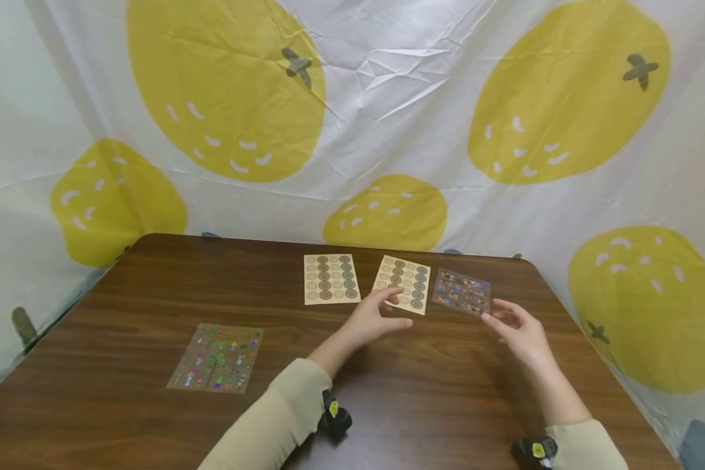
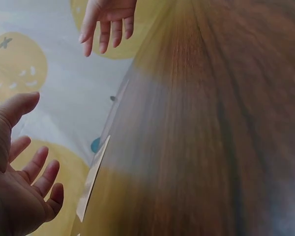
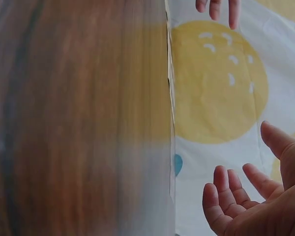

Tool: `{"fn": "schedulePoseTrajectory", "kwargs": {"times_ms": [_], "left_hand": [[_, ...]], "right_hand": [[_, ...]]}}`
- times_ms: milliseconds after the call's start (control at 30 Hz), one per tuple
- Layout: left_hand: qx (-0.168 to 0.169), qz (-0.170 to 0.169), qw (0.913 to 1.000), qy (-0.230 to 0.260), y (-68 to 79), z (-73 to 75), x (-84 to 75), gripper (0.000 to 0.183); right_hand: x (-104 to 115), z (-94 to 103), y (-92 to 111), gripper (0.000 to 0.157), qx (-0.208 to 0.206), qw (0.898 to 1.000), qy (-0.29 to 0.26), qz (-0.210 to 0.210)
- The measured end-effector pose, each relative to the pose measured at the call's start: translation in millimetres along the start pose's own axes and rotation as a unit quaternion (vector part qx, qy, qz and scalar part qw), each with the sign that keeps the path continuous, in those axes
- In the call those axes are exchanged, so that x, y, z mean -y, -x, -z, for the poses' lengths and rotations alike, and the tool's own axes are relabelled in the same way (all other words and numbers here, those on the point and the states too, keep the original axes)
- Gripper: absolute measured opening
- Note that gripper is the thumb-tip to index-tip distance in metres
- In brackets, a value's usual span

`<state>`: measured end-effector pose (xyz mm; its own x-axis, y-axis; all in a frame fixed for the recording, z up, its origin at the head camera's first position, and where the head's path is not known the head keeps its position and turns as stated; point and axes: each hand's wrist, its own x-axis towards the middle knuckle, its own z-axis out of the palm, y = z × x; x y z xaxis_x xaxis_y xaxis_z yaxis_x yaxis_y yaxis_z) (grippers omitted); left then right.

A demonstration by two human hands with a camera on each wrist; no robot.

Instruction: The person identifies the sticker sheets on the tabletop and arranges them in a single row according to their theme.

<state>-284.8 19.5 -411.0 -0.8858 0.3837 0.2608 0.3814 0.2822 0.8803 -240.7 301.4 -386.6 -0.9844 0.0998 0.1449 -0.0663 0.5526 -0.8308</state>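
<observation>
My left hand [image 1: 369, 320] hovers in front of a cream sheet of round stickers [image 1: 418, 281], its thumb and fingers spread apart with nothing between them. In the left wrist view the same hand [image 2: 24, 187] shows bent, separated fingers. My right hand [image 1: 519, 333] is at the near right corner of a clear sticker sheet [image 1: 461, 292] with small colourful figures; its fingertips overlap that corner in the head view. The right wrist view shows this hand [image 3: 260, 196] with loose fingers, thumb apart, and nothing in its grasp.
Another cream sheet of round stickers [image 1: 331, 279] lies to the left at the back of the brown wooden table [image 1: 423, 405]. A second clear sheet [image 1: 219, 359], with a tree and small figures, lies at the left. A lemon-patterned curtain [image 1: 388, 150] hangs behind the table.
</observation>
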Motion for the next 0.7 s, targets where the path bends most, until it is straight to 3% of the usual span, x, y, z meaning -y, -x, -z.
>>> {"fn": "schedulePoseTrajectory", "kwargs": {"times_ms": [300,700], "left_hand": [[-0.006,-0.007,0.9999,-0.013,-21.6,-16.0,-0.4,0.063],[-0.012,0.02,0.9996,0.018,-38.9,-33.1,-6.8,0.062]], "right_hand": [[-2,7.4,-5,0.065,-0.004,1.0,-0.002,-0.012],[-13,11.7,-18,0.063,-0.024,0.999,0.017,-0.018]]}}
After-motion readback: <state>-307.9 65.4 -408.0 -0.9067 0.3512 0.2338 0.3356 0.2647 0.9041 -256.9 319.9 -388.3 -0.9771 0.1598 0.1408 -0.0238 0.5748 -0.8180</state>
